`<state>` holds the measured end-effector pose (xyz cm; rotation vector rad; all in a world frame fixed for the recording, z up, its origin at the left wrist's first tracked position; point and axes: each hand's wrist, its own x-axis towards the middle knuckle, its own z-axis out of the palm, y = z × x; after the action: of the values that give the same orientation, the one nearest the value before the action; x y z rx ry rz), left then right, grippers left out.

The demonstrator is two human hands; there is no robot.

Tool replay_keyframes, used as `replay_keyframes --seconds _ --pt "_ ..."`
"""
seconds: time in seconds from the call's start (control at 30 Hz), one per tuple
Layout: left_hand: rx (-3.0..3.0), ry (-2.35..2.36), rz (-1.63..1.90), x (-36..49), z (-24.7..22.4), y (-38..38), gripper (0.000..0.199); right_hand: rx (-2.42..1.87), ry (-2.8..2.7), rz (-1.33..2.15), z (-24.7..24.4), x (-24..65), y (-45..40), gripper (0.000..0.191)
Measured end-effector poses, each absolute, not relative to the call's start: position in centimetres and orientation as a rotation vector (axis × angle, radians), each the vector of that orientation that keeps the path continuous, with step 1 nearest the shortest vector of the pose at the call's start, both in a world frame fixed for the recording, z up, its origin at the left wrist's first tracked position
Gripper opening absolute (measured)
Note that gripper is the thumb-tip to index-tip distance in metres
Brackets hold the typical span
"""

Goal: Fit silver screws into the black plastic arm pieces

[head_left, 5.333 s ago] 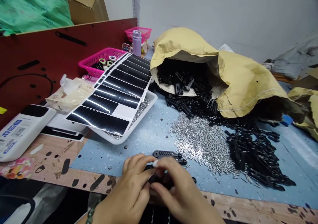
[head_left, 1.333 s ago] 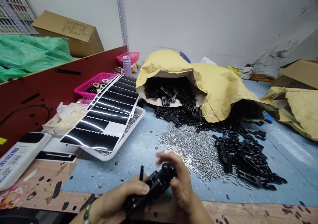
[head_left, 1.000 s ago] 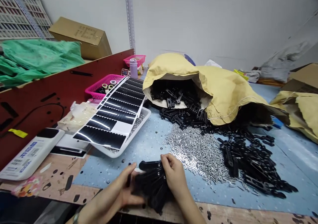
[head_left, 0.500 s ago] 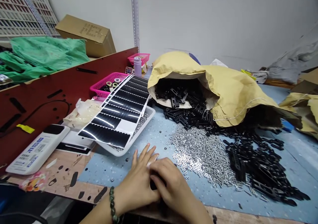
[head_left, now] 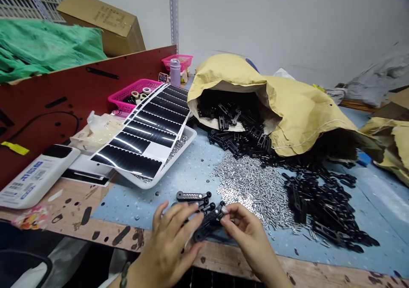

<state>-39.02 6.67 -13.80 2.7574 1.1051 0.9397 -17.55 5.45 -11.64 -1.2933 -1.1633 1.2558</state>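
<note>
Right hand (head_left: pixel 251 232): thumb and fingers pinching the end of a tilted black perforated link (head_left: pixel 209 220); a firm end pinch should keep it steady; left hand (head_left: pixel 169 241): open, fingers spread just beside it; second link (head_left: pixel 193 196): lying on the blue work mat (head_left: pixel 128 207); versus the earlier frame: hands parted, links exposed; beyond: steel screws and nuts (head_left: pixel 255 190), heap of black links (head_left: pixel 319 207), kraft paper sack (head_left: pixel 281 105).

Left hand (head_left: pixel 168 247) hides part of the black plastic links (head_left: pixel 207 222); right forearm (head_left: pixel 268 266) cut off by bottom edge. Steel screws (head_left: pixel 255 190) too small to count. Black sticker sheets (head_left: pixel 150 134) cover most of the white tray (head_left: pixel 169 162).
</note>
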Motion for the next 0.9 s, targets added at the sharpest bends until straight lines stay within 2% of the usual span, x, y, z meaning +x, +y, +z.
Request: replay_keyframes --seconds 0.13,0.37,0.53,0.9 --pt "2.927 0.910 0.779 -40.0 -13.8 5.0 0.047 -1.324 -1.218 1.375 -11.9 -18.2 5.7 0.024" --pt "2.799 1.006 0.723 -39.9 -14.7 4.2 0.063 -1.431 -1.508 1.285 -11.8 -18.5 6.9 0.012" --pt "2.834 0.896 0.634 -40.4 -13.9 4.4 0.062 -1.543 -1.680 1.201 -11.3 -18.6 7.5 0.011" --pt "2.794 0.985 0.631 -39.8 -14.0 3.8 0.064 -1.508 -1.516 1.352 -11.6 -18.1 7.2 0.010"
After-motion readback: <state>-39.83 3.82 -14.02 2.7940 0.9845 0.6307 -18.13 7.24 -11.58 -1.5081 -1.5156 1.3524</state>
